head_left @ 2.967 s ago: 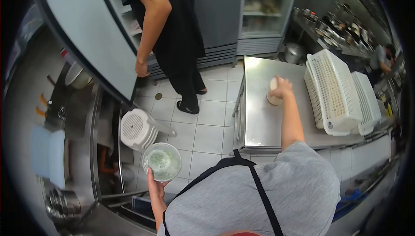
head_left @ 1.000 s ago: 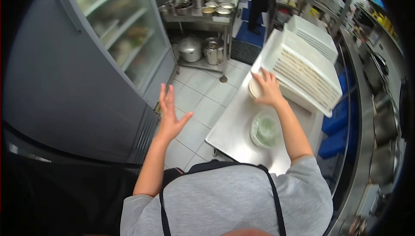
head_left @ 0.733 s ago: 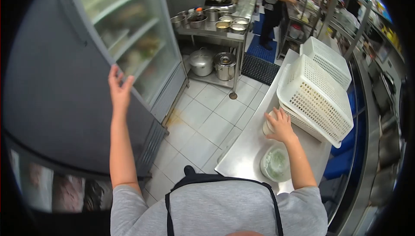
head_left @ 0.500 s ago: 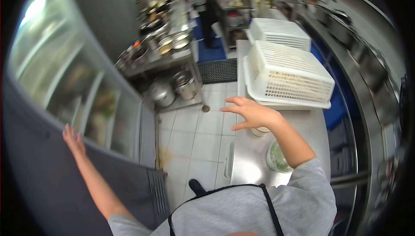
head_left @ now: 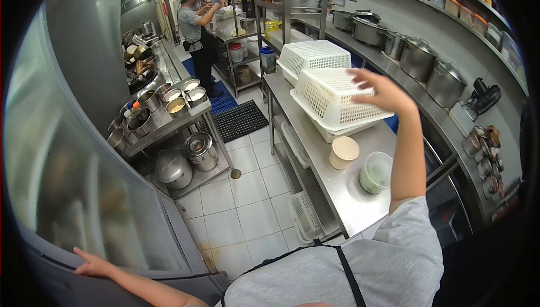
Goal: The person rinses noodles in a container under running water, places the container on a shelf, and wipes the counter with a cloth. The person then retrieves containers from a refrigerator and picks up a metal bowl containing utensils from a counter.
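Apparently, the step in hand is centred on the glass fridge door [head_left: 112, 205], beside whose lower edge the left hand [head_left: 94, 265] is placed, one finger stretched out; whether anything is gripped there cannot be told. For any pull, a firm hold on the edge would be called for. Nothing is held by the right hand [head_left: 383, 94], which is raised with its fingers spread wide, seen against the white basket [head_left: 332, 104]. On the smooth, shiny steel table [head_left: 359, 212], a round cream tub [head_left: 344, 152] with a flat top is set upright near a see-through plastic tub [head_left: 374, 175], tinged pale green. Stiff plastic is suggested by the basket, its sloping walls pierced by rows of small holes.
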A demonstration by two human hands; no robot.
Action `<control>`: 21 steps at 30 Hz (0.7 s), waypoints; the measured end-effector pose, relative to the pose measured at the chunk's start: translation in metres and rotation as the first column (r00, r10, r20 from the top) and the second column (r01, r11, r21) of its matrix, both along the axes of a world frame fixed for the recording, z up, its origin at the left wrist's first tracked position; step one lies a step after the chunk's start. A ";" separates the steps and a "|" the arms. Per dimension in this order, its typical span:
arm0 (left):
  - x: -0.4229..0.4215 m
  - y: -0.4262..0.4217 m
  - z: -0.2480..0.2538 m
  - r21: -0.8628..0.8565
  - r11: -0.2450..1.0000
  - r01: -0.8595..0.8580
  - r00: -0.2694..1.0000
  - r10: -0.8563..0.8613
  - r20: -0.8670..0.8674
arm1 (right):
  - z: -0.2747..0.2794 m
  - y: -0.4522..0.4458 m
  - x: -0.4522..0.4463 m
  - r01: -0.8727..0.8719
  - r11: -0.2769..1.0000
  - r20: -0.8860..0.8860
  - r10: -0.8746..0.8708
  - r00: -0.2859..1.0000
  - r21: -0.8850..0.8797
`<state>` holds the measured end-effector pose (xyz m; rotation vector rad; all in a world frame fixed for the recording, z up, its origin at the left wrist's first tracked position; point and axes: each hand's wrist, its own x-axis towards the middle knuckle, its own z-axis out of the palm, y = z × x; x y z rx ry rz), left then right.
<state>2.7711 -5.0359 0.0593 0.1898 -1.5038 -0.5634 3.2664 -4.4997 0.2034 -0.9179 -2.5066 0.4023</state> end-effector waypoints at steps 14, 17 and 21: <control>-0.029 -0.043 -0.009 0.116 0.977 0.177 0.972 -0.155 -0.178 | 0.048 -0.003 0.013 0.238 0.970 -0.025 -0.237 0.971 0.053; -0.028 -0.039 -0.014 0.220 0.946 0.237 0.967 -0.208 -0.148 | 0.039 -0.029 0.003 0.009 1.000 0.032 -0.010 0.999 0.010; 0.016 0.015 -0.008 0.285 0.905 0.316 0.947 -0.317 -0.044 | 0.005 -0.054 -0.038 -0.423 0.906 -0.073 0.421 0.904 -0.012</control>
